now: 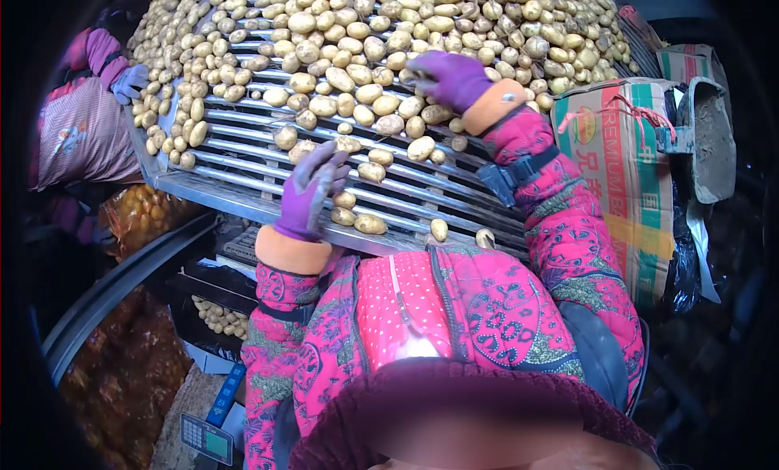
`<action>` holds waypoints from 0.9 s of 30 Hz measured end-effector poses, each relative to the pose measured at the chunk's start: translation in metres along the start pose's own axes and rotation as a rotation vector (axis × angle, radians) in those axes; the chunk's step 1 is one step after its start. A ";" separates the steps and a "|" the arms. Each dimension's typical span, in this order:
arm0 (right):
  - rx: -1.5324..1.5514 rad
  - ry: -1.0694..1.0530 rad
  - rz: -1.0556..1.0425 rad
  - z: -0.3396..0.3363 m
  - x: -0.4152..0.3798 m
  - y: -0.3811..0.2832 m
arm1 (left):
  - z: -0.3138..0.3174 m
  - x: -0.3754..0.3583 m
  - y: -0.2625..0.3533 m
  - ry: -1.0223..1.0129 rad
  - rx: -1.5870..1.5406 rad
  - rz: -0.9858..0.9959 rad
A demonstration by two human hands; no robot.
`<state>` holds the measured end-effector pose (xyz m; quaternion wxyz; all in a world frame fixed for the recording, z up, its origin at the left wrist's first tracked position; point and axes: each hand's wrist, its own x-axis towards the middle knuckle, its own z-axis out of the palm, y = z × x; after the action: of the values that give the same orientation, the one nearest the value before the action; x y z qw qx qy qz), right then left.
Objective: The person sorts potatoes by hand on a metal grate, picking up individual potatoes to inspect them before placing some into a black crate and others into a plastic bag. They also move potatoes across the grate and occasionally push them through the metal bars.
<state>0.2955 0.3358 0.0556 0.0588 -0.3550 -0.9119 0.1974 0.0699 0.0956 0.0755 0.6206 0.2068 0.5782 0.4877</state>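
Observation:
My left hand (pixel 312 190), in a purple glove with grey-stained fingers, is over the front part of a slatted metal sorting table (pixel 235 168). Its fingers are apart and lie against a potato (pixel 347 144), with no potato visibly gripped. Beside it are a few more potatoes (pixel 371 224) near the front edge. Farther back, my right hand (pixel 450 79), also in a purple glove, reaches left over the edge of the large potato heap (pixel 503 23). Its fingers are loosely bent and look open; their undersides are hidden.
A printed carton (pixel 617 178) with pink string stands at the right, next to a grey metal scoop-like part (pixel 712 141). Another person's gloved hand (pixel 130 84) rests at the table's left edge. Below left are a net bag of potatoes (pixel 138 218) and a digital scale display (pixel 213 442).

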 end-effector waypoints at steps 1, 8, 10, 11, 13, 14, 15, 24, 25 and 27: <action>-0.155 -0.043 -0.028 0.002 -0.001 -0.011 | 0.007 0.000 -0.003 -0.003 0.006 -0.001; -0.304 -0.197 0.138 0.001 0.017 -0.031 | 0.036 0.019 0.001 -0.163 -0.401 -0.095; -0.283 -0.137 0.145 0.014 0.012 -0.024 | 0.039 0.033 0.001 -0.128 -0.512 -0.174; -0.258 -0.077 0.153 0.012 0.010 -0.027 | 0.041 0.038 -0.003 -0.118 -0.595 -0.178; -0.203 -0.077 0.191 0.005 0.003 -0.032 | 0.046 0.047 -0.008 -0.109 -0.657 -0.211; -0.035 -0.074 0.165 -0.001 -0.003 -0.039 | 0.053 0.049 -0.006 -0.099 -0.726 -0.220; 0.131 -0.074 0.132 -0.007 -0.008 -0.045 | 0.057 0.052 -0.004 -0.086 -0.799 -0.226; -0.300 -0.061 -0.224 -0.004 0.087 0.015 | 0.043 0.043 -0.007 -0.190 -0.781 -0.311; -0.412 -0.086 -0.230 0.003 0.091 0.015 | 0.039 0.038 -0.008 -0.166 -0.789 -0.303; -0.525 -0.118 -0.249 0.005 0.092 0.007 | 0.034 0.026 0.002 -0.069 -0.651 -0.288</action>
<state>0.2304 0.4009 0.0454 -0.0642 -0.2313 -0.9702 -0.0336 0.0967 0.1286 0.0718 0.7355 -0.0690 0.3943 0.5467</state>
